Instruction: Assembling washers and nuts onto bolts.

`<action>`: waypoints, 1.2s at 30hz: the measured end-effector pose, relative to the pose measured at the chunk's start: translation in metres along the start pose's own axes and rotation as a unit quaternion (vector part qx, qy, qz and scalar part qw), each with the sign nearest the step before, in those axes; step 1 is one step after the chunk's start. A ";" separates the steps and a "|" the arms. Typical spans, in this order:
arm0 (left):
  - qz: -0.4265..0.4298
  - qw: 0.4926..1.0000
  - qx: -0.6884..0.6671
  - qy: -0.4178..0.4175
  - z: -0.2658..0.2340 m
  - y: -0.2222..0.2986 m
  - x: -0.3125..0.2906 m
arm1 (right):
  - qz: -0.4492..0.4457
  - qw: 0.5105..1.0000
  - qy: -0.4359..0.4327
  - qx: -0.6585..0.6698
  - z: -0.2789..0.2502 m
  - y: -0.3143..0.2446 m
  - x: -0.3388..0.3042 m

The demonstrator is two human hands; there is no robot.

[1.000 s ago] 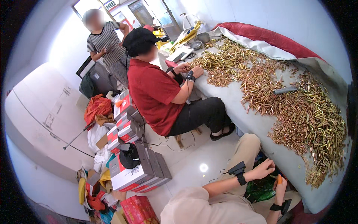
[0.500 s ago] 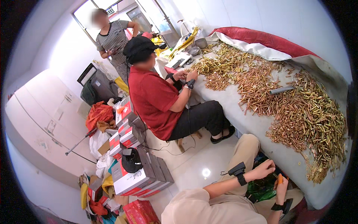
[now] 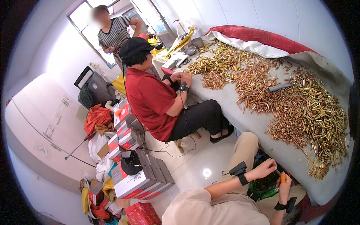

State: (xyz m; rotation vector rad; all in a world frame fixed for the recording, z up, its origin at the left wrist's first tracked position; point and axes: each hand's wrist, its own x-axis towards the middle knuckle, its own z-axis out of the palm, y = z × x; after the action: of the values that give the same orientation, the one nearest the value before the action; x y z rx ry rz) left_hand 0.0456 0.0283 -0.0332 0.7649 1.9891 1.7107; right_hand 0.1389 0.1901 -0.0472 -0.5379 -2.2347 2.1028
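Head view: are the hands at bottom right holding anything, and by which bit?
It cannot be told: the left hand and right hand, with its orange finger cover, are close together, but anything pinched there is too small to see.

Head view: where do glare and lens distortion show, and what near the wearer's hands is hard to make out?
Head view: white glare on the floor; head view: the white cabinet bows near the left rim; head view: between the left hand and right hand, small detail is indistinct.

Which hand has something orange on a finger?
The camera wearer's right hand: an orange cover wraps one finger; the left hand shows none.
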 end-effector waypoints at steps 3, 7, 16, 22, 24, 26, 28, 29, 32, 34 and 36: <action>0.001 1.000 0.001 0.004 0.000 0.001 -0.003 | 0.004 0.999 0.027 0.027 0.003 -0.002 -0.003; -0.014 0.999 -0.034 0.012 0.001 0.004 -0.006 | 0.007 0.998 0.028 0.048 0.007 -0.012 -0.008; -0.030 0.998 -0.055 0.014 0.001 0.005 -0.008 | -0.002 1.000 -0.014 0.009 0.011 -0.016 -0.009; 0.001 0.999 -0.017 -0.028 0.035 -0.004 -0.001 | -0.112 0.963 0.026 -0.244 0.001 0.057 0.004; -0.003 0.997 -0.036 -0.063 0.040 -0.012 -0.005 | -0.005 0.929 -0.052 -0.366 0.005 0.061 0.002; -0.022 0.996 -0.036 -0.074 0.041 -0.014 -0.010 | -0.100 0.920 -0.091 -0.368 0.013 0.052 0.001; -0.013 0.999 0.023 -0.032 0.039 -0.011 -0.023 | -0.159 0.884 -0.134 -0.418 0.021 0.066 0.008; 0.001 0.997 0.075 -0.025 0.046 -0.017 -0.028 | -0.139 0.854 -0.150 -0.478 0.018 0.103 0.013; 0.063 0.990 0.123 -0.025 0.060 -0.039 -0.028 | -0.219 0.884 -0.050 -0.410 0.009 0.137 0.007; 0.038 0.991 0.105 -0.080 0.060 -0.031 -0.026 | -0.255 0.872 -0.099 -0.406 -0.009 0.189 0.017; 0.010 0.991 0.092 -0.096 0.056 -0.024 -0.025 | -0.307 0.848 -0.116 -0.416 -0.013 0.219 0.036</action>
State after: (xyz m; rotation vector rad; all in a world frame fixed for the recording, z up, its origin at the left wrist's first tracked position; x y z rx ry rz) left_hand 0.0963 0.0527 -0.0670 0.9754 2.0294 1.4169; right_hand 0.1585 0.2183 -0.2671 0.4433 -2.8503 0.8778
